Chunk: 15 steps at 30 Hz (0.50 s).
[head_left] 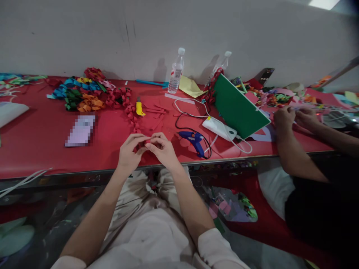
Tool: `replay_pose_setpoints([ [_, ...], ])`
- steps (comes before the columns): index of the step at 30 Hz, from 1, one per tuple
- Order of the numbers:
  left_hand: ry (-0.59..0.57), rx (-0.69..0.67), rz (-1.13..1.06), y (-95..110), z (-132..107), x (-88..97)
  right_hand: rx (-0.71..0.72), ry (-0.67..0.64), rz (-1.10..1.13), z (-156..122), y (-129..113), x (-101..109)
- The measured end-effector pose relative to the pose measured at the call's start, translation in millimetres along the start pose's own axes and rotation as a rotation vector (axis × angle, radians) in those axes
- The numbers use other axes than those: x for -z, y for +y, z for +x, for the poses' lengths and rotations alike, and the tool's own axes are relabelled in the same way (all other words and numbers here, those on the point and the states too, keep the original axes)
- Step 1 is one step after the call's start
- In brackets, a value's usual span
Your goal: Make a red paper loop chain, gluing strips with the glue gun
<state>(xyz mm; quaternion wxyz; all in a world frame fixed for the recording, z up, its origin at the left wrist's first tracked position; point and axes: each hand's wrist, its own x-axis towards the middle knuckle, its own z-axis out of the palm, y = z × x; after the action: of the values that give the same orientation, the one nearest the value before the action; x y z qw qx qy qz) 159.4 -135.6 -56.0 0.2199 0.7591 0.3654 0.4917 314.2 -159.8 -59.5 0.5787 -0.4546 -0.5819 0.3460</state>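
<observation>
Close to the table's front edge, my left hand (131,150) and my right hand (162,148) meet, fingertips pinched around a small red paper piece (147,141). Most of that piece is hidden by the fingers. Just beyond them a red paper chain (131,114) runs back toward a heap of folded paper chains (89,93) in blue, green, orange and red. Loose red paper strips (155,111) lie beside a yellow utility knife (139,107). Right of my hands rests a blue glue gun (193,140) with a black cord.
A white power bank (219,128) with cables lies before a leaning green board (238,106). Water bottles (176,73) stand along the wall. A blurred phone-like object (81,130) is at left. At right, a co-worker's hands (294,117) work over paper scraps.
</observation>
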Motion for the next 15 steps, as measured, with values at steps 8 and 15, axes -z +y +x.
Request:
replay_pose_setpoints([
  [8, -0.07, -0.16, 0.09, 4.7, -1.7, -8.0, -0.042, 0.067, -0.025, 0.6, 6.0, 6.9],
  [15, -0.032, -0.091, 0.087, 6.0, -1.4, -5.4, -0.04, -0.046, 0.059, 1.3, 1.6, 8.3],
])
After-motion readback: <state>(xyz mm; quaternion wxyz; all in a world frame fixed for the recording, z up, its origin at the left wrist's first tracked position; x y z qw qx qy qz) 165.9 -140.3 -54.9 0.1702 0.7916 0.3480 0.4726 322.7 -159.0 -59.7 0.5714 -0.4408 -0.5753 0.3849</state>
